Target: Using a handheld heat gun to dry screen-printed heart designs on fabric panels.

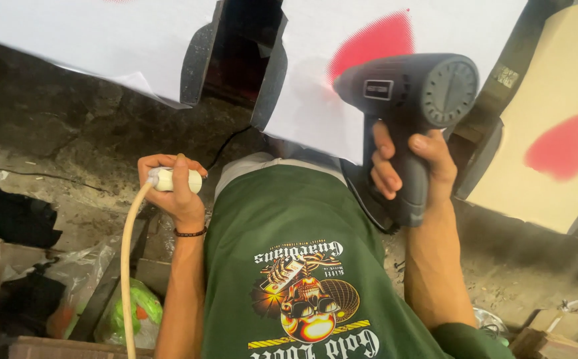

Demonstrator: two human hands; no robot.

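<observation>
My right hand [408,166] grips the handle of a dark grey heat gun [414,93], its nozzle pointing left toward a white board [315,106] with a red sprayed patch [374,41]. My left hand [172,189] is closed around a cream-coloured plug end [177,179] of a thick beige cable [127,266] that runs down to the lower left. A dark bracelet sits on my left wrist. Between both arms lies my green printed shirt [289,266].
A second white sheet [89,40] hangs at the upper left, with a dark gap [235,53] between the two. A tan board with a red patch [561,146] leans at the right. Plastic bags, a green item [136,309] and boxes clutter the lower left on a dirty floor.
</observation>
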